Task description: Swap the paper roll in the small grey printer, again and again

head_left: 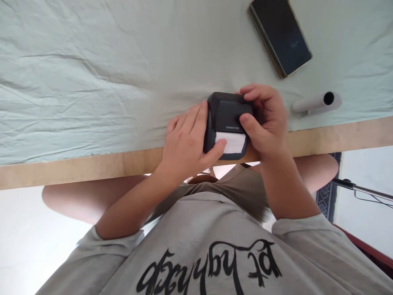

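A small black label printer [231, 111] lies at the table's front edge, with white paper [232, 142] showing at its near end and small lettering above the paper. My left hand [189, 137] holds it from the left, fingers along the side and thumb on the white paper. On the other side, my right hand [266, 119] grips the right edge, its thumb on the black top and its index finger at the far corner. Some of the right fingers' undersides are hidden behind the printer.
A dark phone [281, 37] in a case lies beyond my right hand. Right of that hand is a roll of white paper [316, 104] with a dark round end. A wrinkled pale green cloth [92, 73] covers the table, leaving a wooden front edge [76, 166] bare.
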The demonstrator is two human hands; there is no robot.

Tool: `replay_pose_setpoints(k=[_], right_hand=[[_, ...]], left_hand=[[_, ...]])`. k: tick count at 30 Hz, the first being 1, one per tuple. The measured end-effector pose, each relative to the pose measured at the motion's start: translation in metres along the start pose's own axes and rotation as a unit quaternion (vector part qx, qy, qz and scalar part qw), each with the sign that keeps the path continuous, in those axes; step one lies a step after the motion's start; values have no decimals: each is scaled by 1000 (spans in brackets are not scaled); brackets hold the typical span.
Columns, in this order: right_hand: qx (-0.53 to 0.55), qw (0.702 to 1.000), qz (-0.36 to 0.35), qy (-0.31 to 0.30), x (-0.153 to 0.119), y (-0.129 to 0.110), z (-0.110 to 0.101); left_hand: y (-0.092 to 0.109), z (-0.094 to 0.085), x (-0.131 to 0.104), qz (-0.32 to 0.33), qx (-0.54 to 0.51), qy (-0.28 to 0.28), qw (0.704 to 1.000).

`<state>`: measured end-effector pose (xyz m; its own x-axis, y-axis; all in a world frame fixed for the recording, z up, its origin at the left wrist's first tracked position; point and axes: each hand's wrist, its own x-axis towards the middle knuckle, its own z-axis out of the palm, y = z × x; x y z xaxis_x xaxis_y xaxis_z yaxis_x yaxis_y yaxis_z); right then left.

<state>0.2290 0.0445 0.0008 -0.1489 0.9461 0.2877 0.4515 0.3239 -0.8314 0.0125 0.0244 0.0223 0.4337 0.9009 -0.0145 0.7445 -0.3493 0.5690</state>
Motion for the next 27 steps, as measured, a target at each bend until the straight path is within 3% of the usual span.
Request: replay_pose_setpoints(k=[6,14,20,27], right_hand=[[15,1000,-13,-9,-1,-2,-3],[-30,996,-17,-77,3,-11,-10],[-13,997,-36,-62,1,-7,-7],[-49,998,-37,7,-2,-9,1]], left_hand=[[1,-4,-1,16,0,5,1000],[-2,-2,-2,49,20,1,999],[-1,1,-2,49,34,10,998],[2,0,-3,46,37,12,998]])
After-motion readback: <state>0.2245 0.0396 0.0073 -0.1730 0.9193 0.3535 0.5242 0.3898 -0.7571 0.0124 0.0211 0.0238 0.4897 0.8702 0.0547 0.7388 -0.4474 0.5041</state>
